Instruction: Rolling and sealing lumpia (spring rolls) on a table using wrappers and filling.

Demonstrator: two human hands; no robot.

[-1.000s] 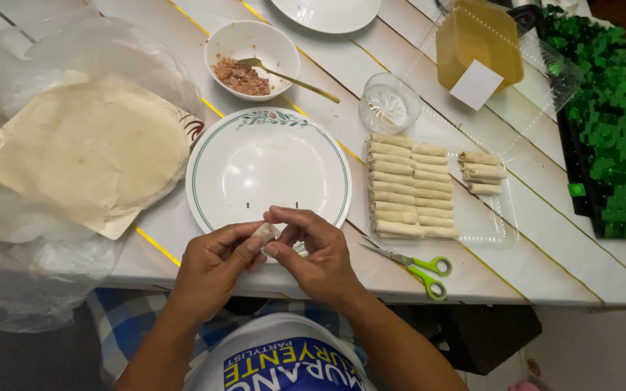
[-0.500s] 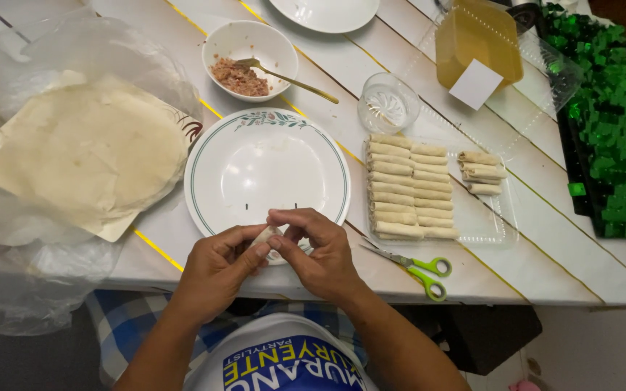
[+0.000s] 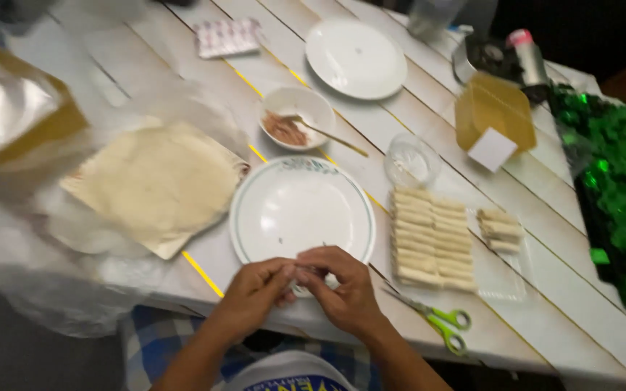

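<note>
Both hands are bunched together at the white plate's (image 3: pixel 302 213) 6 o'clock edge, left hand (image 3: pixel 255 289) and right hand (image 3: pixel 345 286) pinching a small roll (image 3: pixel 306 274), finished rolls (image 3: pixel 432 237) at 3 o'clock.

We see both forearms rising from the bottom of the frame toward its lower centre, where the left hand (image 3: pixel 255 288) and right hand (image 3: pixel 342 286) meet, fingers (image 3: pixel 311 261) curled inward and tips pinched close together, knuckles facing up
</note>
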